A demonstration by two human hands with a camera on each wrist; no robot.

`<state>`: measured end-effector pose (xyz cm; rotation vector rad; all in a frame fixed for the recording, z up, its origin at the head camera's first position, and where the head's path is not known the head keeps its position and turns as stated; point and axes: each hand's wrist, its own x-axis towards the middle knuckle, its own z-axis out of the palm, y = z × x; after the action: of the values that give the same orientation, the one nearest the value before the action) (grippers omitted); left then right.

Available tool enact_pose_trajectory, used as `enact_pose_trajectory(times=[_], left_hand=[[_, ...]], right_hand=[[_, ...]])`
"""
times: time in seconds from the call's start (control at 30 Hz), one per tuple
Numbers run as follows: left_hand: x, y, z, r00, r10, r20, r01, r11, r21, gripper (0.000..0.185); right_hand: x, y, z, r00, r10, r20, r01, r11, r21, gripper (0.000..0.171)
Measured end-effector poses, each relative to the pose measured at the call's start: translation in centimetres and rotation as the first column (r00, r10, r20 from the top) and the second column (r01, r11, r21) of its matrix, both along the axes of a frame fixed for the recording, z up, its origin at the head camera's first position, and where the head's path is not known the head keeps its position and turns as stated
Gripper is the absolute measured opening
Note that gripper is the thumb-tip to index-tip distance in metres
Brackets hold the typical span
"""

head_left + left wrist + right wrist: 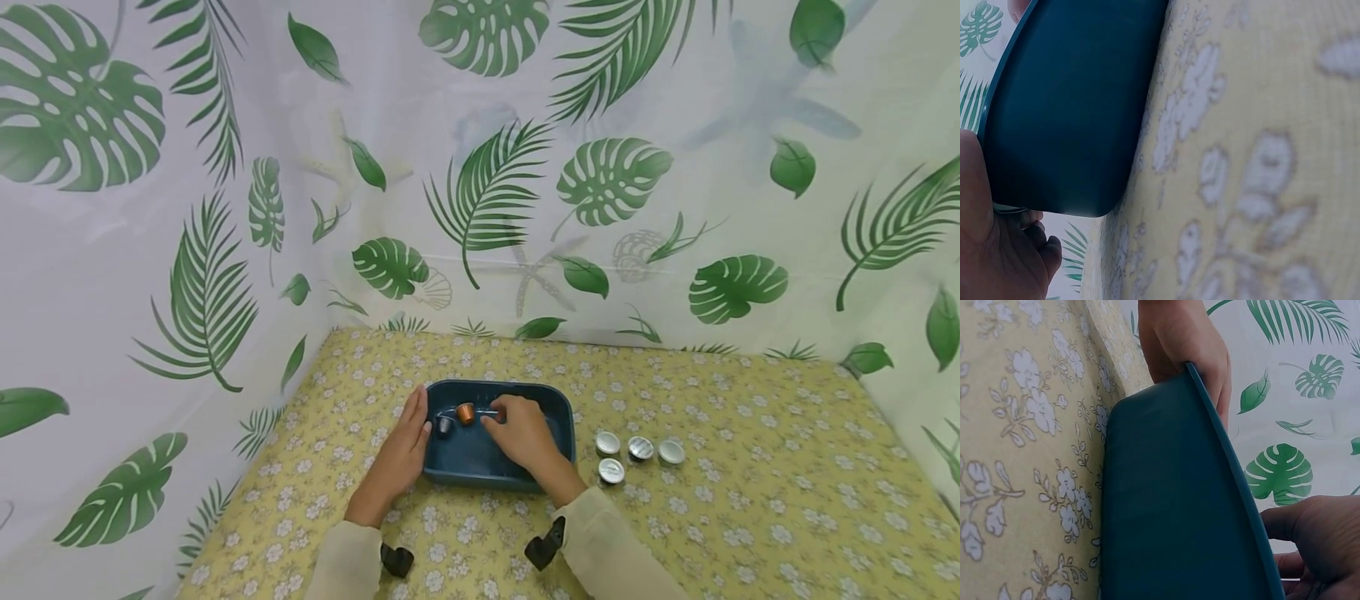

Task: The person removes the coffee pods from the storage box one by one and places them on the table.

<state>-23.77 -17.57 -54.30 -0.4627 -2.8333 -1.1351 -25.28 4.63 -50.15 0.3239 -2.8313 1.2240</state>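
Note:
A dark blue rectangular tray stands in front of the person. My left hand holds its left end, fingers along the outer wall and thumb at the rim; the left wrist view has this hand at the tray's corner. Inside lie a copper-orange coffee capsule and a dark grey coffee capsule. Over the tray's right half, my right hand reaches down, its thumb and fingers pinching a dark red coffee capsule, mostly hidden by the fingers. From the right wrist, this hand shows beyond the rim.
Right of the tray, several coffee capsules with silvery lids stand lid up on the yellow flowered tablecloth. A leaf-patterned white curtain rises behind the table and along its sides.

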Motion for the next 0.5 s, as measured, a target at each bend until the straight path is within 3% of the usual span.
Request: enact_pose_trajectory(times=[0.3, 0.5], left_hand=[[0.0, -0.1, 0.3, 1.0, 0.012, 0.024, -0.012, 1.0, -0.005, 0.059], [0.0, -0.2, 0.2, 1.0, -0.017, 0.022, 0.016, 1.0, 0.004, 0.059]], right_hand=[[-0.7, -0.9, -0.4, 1.0, 0.02, -0.008, -0.02, 1.0, -0.005, 0.033], [-1.2, -1.5, -0.7, 0.999, 0.029, -0.022, -0.029, 1.0, 0.006, 0.032]])
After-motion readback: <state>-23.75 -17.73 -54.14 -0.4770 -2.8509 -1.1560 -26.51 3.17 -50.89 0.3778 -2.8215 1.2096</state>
